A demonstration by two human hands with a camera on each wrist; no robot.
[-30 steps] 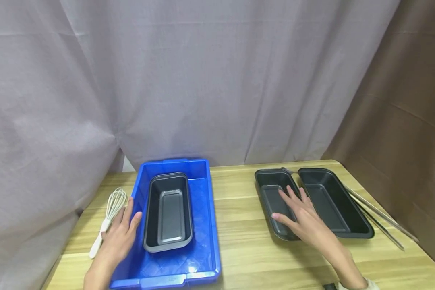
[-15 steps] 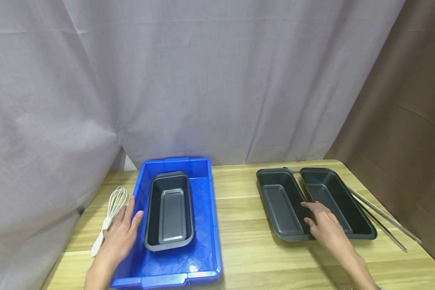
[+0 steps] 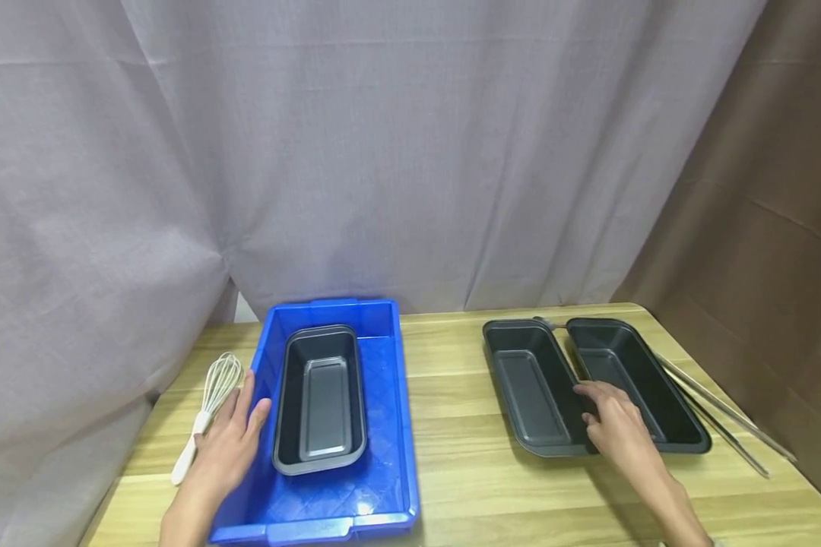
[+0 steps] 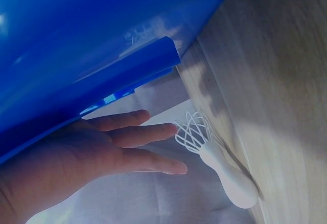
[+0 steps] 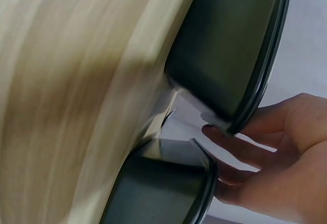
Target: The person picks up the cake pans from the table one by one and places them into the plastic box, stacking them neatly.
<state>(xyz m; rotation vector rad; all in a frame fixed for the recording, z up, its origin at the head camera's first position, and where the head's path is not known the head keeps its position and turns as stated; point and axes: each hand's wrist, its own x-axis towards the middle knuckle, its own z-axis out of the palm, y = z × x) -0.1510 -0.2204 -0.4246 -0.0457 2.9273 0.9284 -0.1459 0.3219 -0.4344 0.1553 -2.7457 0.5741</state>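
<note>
My left hand lies with straight fingers against the left wall of a blue plastic bin. Inside that bin is a dark loaf pan. A white-handled whisk lies just left of the hand; in the left wrist view its whisk wires show past the fingertips. On the right, my right hand pinches the right rim of another dark loaf pan, thumb inside and fingers outside. A third loaf pan stands close beside it, partly behind the hand.
Thin metal utensils stick out right of the third pan, partly hidden by it. Another utensil end shows behind the two right pans. The wooden table runs back to a grey curtain, with a brown one at right.
My right hand has moved from over the left of the two right pans to its right rim and pinches it. That pan has barely moved. My left hand stays in place.
</note>
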